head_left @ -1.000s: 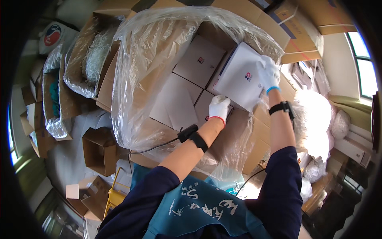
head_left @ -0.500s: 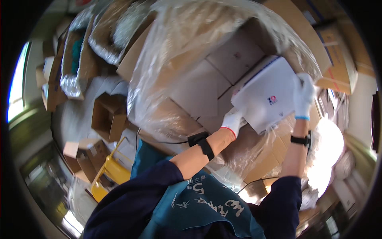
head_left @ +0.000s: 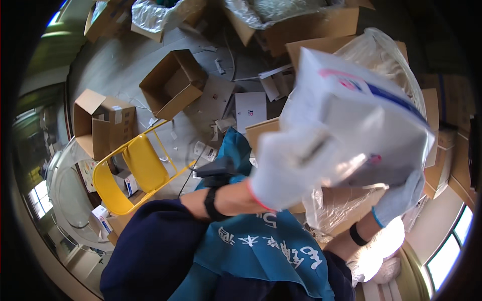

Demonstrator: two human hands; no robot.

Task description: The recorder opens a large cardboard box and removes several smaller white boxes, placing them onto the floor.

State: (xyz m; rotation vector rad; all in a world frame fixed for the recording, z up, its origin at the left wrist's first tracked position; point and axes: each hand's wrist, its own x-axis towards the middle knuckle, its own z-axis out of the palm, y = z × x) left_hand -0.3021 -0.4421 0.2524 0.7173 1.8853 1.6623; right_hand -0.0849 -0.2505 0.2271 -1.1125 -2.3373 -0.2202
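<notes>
A white carton [head_left: 346, 120] with a blue band and red marks is up in front of me, tilted and partly blurred. My left hand [head_left: 296, 163], in a white glove with a red cuff, is closed on its near left side; motion smears the fingers. Gripping the lower right corner is my right hand [head_left: 401, 198], in a white glove with a blue cuff. Behind and below the carton stands a large cardboard box with a clear plastic liner [head_left: 386, 65]; most of its inside is hidden.
A yellow folding chair [head_left: 145, 163] stands to my left. Open brown boxes [head_left: 173, 85] and a flat white box [head_left: 250, 111] lie on the grey floor [head_left: 113, 65] among scraps. Plastic-lined cartons [head_left: 311, 32] stand at the back; brown cartons [head_left: 442, 163] are stacked at the right.
The white carton has come up out of the lined box, closer to me, and has tilted. Both hands have risen with it. My view has swung left, bringing in more of the floor and chair.
</notes>
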